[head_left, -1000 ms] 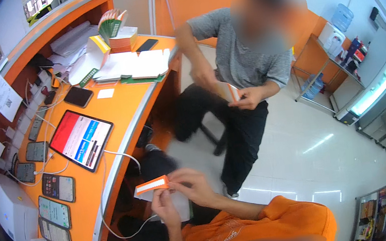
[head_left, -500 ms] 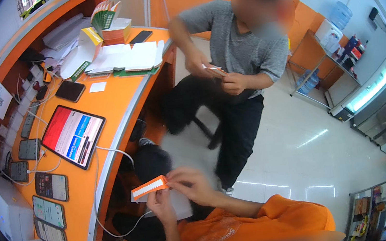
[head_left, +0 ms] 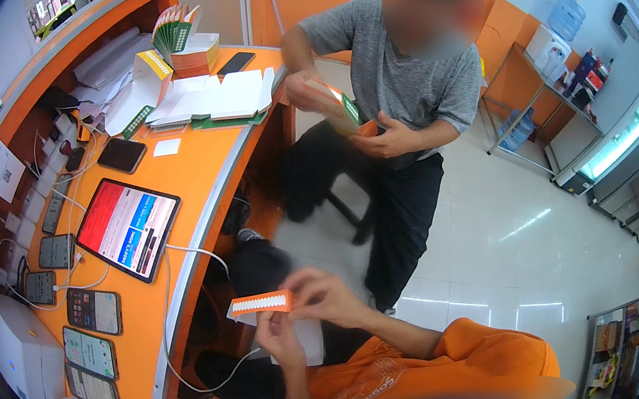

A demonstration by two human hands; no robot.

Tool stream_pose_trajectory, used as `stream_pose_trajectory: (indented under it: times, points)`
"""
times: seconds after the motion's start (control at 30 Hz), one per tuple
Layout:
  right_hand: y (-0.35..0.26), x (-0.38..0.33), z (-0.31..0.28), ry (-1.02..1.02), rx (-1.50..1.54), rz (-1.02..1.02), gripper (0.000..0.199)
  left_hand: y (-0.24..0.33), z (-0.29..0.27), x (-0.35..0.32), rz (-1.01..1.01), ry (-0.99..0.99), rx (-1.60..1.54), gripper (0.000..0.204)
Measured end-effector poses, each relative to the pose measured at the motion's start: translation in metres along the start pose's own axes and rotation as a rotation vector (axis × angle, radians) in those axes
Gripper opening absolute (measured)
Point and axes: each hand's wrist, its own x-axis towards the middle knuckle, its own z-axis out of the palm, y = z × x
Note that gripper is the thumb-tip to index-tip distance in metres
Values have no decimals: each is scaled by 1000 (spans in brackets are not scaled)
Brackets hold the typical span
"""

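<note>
In front of my orange shirt I hold a small, narrow orange carton (head_left: 262,303) with a white scalloped strip along its side. My left hand (head_left: 280,342) grips it from below, with fingers closed on its underside. The fingers of my right hand (head_left: 328,300) pinch its right end. A white flap shows at the carton's left end. Across from me sits a person in a grey shirt (head_left: 409,50). That person's two hands hold a folded orange, green and white carton piece (head_left: 341,109), partly blurred by motion.
An orange counter (head_left: 196,179) runs along the left. On it lie a tablet (head_left: 130,228), several phones (head_left: 94,311), cables, opened white carton sheets (head_left: 209,98) and a stack of folded cartons (head_left: 195,54). A white cable (head_left: 176,364) loops off the counter's edge beside my left arm.
The carton has turned slightly in my hands and now lies more level. The other person's carton piece has been raised and spread, showing its green side. The whole view has shifted slightly.
</note>
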Motion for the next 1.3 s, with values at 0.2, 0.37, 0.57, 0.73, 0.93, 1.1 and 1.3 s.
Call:
stream_pose_trajectory:
  times: [0.2,0.37,0.57,0.73,0.93,1.1,1.3]
  points:
    - [9,-2,2,115,56,19,22,19,9,1,-101,-62,31,12]
    - [3,-5,-18,231,78,104,33,55,-14,-2,-143,13,120,13]
    - [25,-9,-30,231,19,138,30,32,-29,2,-36,170,-17,28]
    - [33,-26,-24,176,-135,190,28,11,-26,-9,-221,92,151,28]
    - [22,-28,-28,124,-196,204,27,9,-25,-13,-176,112,213,28]
    - [22,-26,-24,134,-379,63,26,10,-30,-7,-103,139,504,24]
    - [21,-23,-18,124,-460,-33,24,11,-28,-5,-77,94,638,23]
